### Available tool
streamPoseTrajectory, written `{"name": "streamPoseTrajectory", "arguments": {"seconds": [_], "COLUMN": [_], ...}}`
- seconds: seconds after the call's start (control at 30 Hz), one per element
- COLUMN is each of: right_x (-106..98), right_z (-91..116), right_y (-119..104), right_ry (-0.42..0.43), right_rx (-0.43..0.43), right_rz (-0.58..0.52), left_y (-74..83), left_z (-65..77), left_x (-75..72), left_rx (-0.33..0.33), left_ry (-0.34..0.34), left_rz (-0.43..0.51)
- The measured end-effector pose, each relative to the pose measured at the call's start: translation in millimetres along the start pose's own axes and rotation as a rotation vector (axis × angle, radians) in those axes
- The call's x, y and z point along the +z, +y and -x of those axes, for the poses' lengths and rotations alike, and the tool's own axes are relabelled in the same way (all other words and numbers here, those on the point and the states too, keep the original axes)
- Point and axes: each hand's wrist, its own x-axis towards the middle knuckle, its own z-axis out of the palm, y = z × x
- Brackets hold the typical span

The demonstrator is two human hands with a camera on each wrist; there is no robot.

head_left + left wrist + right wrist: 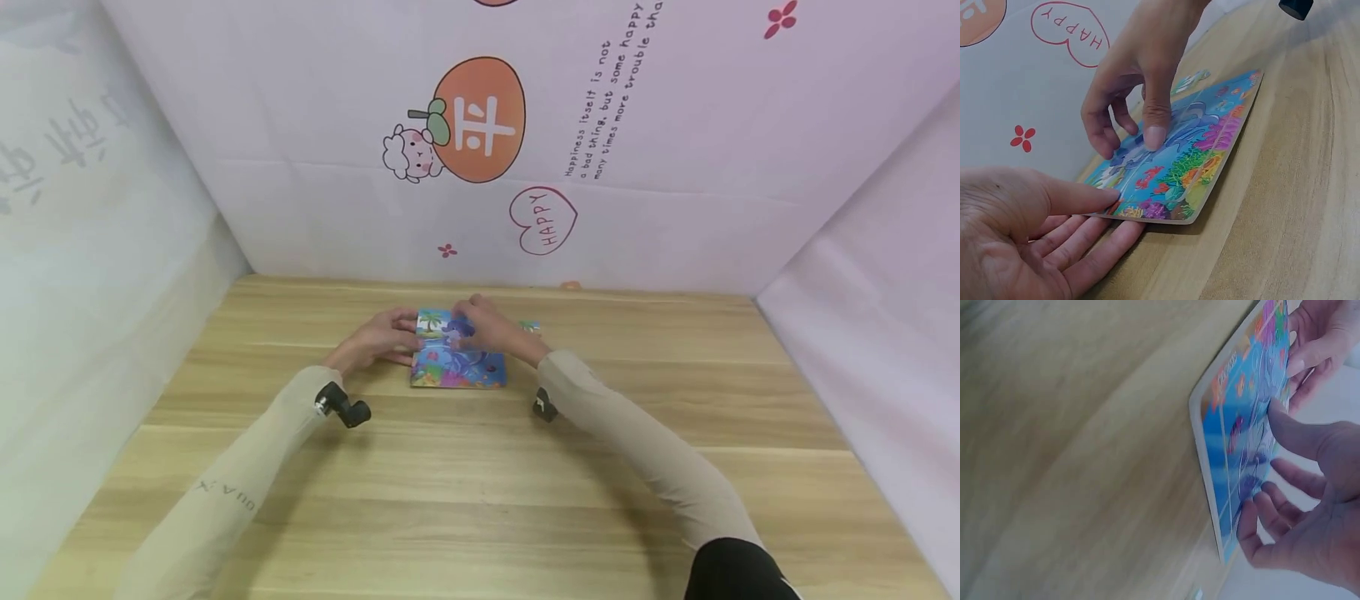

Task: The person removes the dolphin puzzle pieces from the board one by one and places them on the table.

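A flat, colourful board (459, 373), apparently a picture puzzle, shows a sea scene with coral, fish and a palm tree. My left hand (377, 337) grips its left edge, thumb on top and fingers underneath, as the left wrist view shows. That edge seems slightly raised off the table. From above, my right hand (491, 325) reaches over the board with bent fingers. Its thumb and fingertips are on either side of the blue dolphin piece (1188, 128) and touch it. Whether that piece is lifted out of the board cannot be told.
A small loose piece with a palm tree (529, 327) lies on the table just right of the board, partly behind the right wrist. The wooden table (480, 500) ends at a printed white cloth (337, 225) behind the board; more cloth hangs at both sides.
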Motion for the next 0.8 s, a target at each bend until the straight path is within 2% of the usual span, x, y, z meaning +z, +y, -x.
{"name": "streamPoseTrajectory", "arguments": {"seconds": [0.17,0.53,0.67,0.8], "right_x": [2.1,-3.9,-3.4,-2.8], "right_z": [-3.2,-18.2,-21.1,-19.4], "right_y": [-0.7,-0.1,3.2,2.8], "right_ry": [0.001,-0.072,-0.079,-0.054], "right_rx": [0.059,0.14,0.139,0.092], "right_rz": [-0.013,-0.023,-0.033,-0.102], "left_y": [-1.0,-4.2,-3.3,-3.6], "left_z": [-0.9,-3.4,-3.5,-2.3], "left_x": [2.1,2.9,4.8,3.1], "left_rx": [0.002,0.001,-0.006,0.009], "left_ry": [0.021,0.034,0.03,0.047], "left_rz": [-0.011,-0.029,-0.039,-0.055]}}
